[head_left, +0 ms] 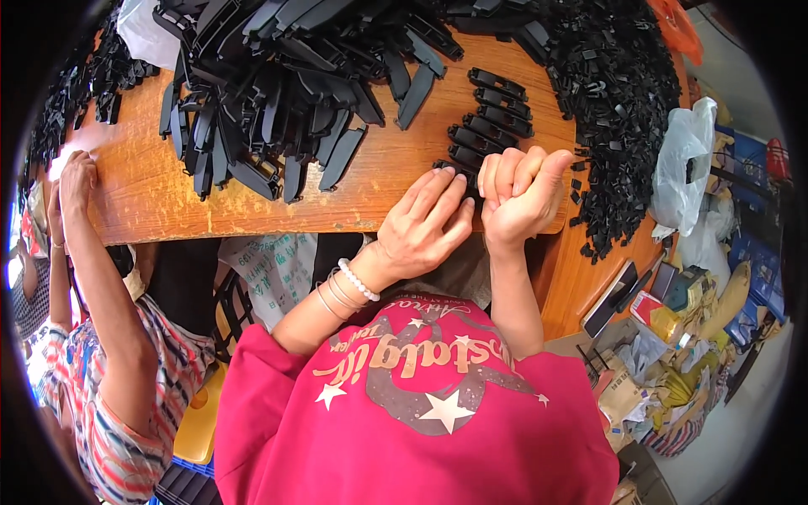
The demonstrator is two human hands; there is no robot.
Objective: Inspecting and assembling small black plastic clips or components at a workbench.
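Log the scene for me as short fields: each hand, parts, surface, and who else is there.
Left hand: the person's left hand, fingertips at the near end of the row
Right hand: the person's right hand, fingers curled, thumb raised; any contents hidden
Row: elongated black plastic parts, side by side, leading away from the hands
Large heap: long, curved black plastic pieces, left of the row
Small-piece heap: small black plastic pieces, right of the row
Surface: orange-brown wooden table
Co-worker: bare hand of a co-worker, at the table's left end
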